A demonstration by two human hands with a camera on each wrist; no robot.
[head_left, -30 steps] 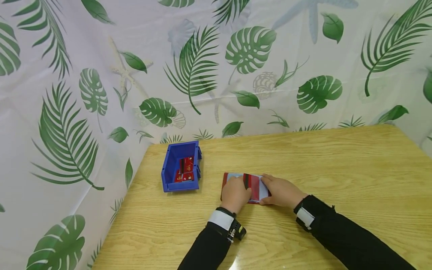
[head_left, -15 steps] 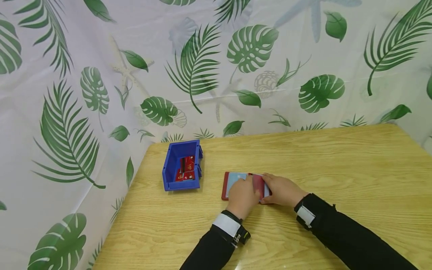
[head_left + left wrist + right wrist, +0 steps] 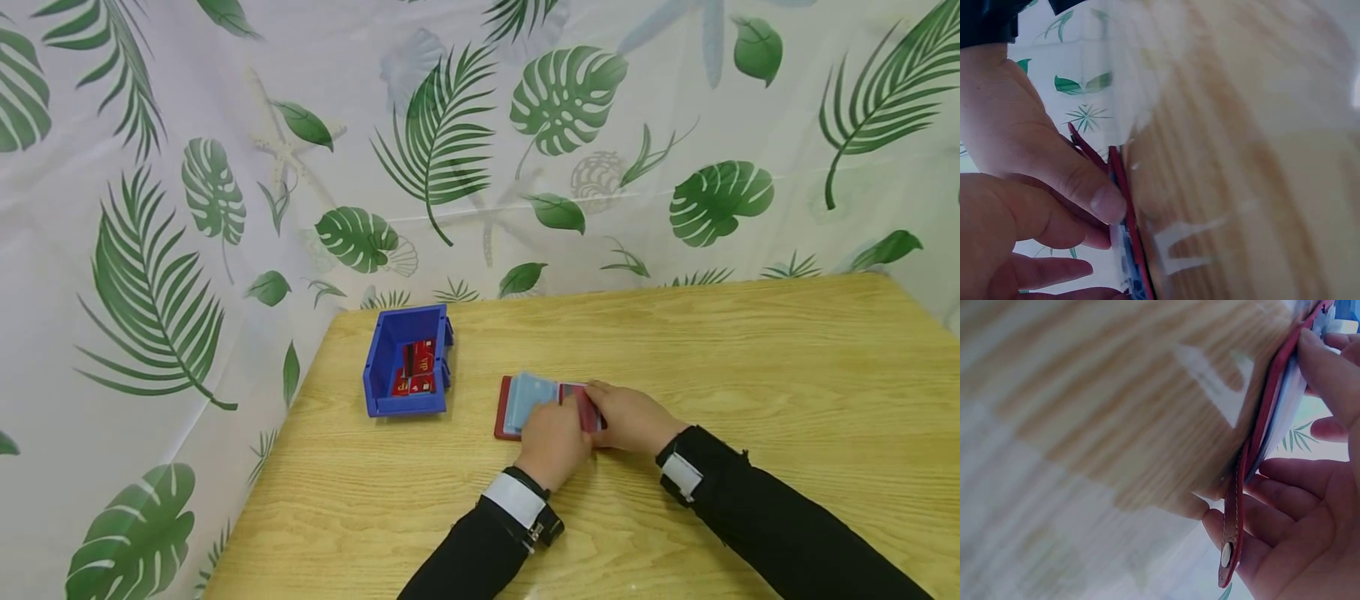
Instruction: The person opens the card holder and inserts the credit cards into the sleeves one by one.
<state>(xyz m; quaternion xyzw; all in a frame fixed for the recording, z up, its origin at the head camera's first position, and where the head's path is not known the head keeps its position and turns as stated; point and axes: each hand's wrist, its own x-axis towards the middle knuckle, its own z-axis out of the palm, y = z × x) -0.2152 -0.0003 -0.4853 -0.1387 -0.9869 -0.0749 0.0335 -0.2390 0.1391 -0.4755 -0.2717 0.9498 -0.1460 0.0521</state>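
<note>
A card holder with a red cover (image 3: 503, 408) and clear bluish sleeves (image 3: 534, 392) lies spread on the table, its left sleeves slightly raised. On its right half a red card (image 3: 573, 395) sits at a sleeve. My left hand (image 3: 553, 446) covers the card's lower left, fingers bent about its edge; the exact pinch is hidden. My right hand (image 3: 633, 418) grips the holder's right end, thumb at the near side and fingers at the far side. In the right wrist view, a brown strap (image 3: 1230, 515) with a metal snap hangs from the holder beside the right fingers.
A blue bin (image 3: 405, 406) with several red cards (image 3: 417, 358) stands at the back left of the wooden table (image 3: 750, 367). Behind the table hangs a leaf-patterned cloth (image 3: 465, 208).
My left hand has moved right over the card holder, with the red card shifting right; its black stripe is now out of sight. The left sleeves are uncovered and lifted. The right hand stays put.
</note>
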